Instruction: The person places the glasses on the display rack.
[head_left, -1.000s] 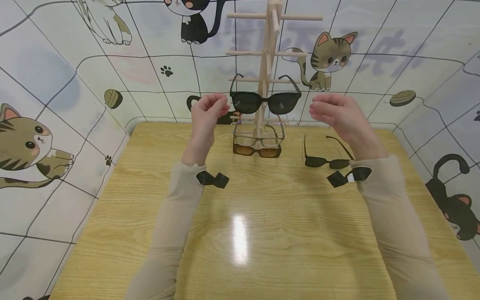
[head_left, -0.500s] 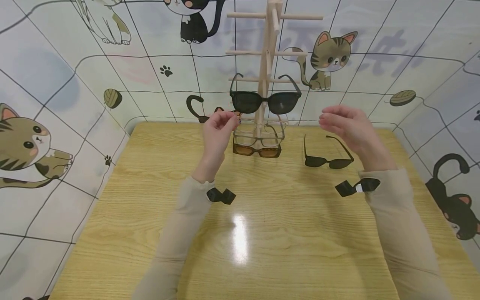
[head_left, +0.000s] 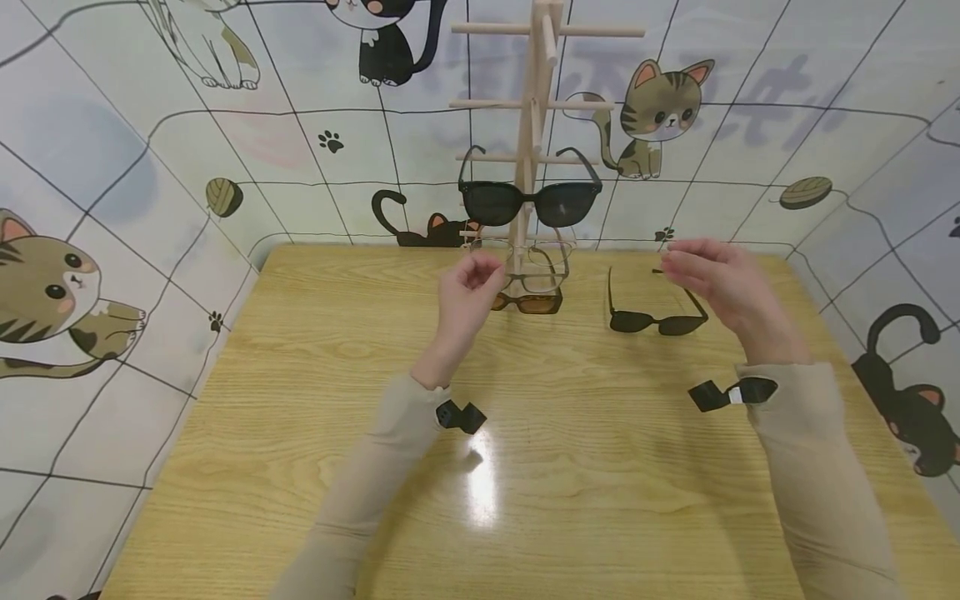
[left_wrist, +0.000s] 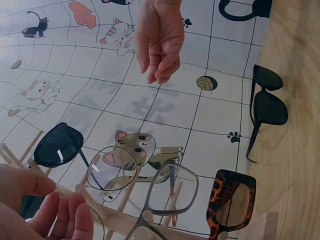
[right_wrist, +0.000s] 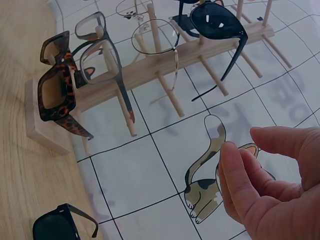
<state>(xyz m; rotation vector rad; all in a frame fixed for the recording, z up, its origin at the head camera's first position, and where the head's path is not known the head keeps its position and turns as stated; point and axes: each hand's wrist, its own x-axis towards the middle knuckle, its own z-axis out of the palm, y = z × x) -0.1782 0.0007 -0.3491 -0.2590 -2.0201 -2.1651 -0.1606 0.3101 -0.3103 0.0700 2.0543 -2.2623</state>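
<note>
My left hand [head_left: 467, 298] hovers just in front of the lower glasses on a wooden display stand [head_left: 534, 79], its fingers loosely bent with nothing between them. It partly hides the tortoiseshell glasses [head_left: 538, 305] in the head view. Higher on the stand hang black sunglasses [head_left: 491, 204]. Between these two pairs are grey-framed glasses [right_wrist: 119, 75] and round wire-rimmed glasses [right_wrist: 155, 37]. My right hand [head_left: 723, 279], also holding nothing, hangs in the air above another pair of black sunglasses [head_left: 633, 322] lying on the table with arms unfolded.
The wooden table [head_left: 570, 467] stretches towards me. Upper pegs [head_left: 603, 32] of the stand stick out on both sides and bear no glasses. A cat-patterned backdrop [head_left: 300, 150] encloses the back and sides. A small black device [head_left: 461, 416] sits on each wrist.
My left hand has come down and to the right, from beside the hanging sunglasses to before the lower glasses. My right hand has moved down and right, away from the stand. The glasses stay put.
</note>
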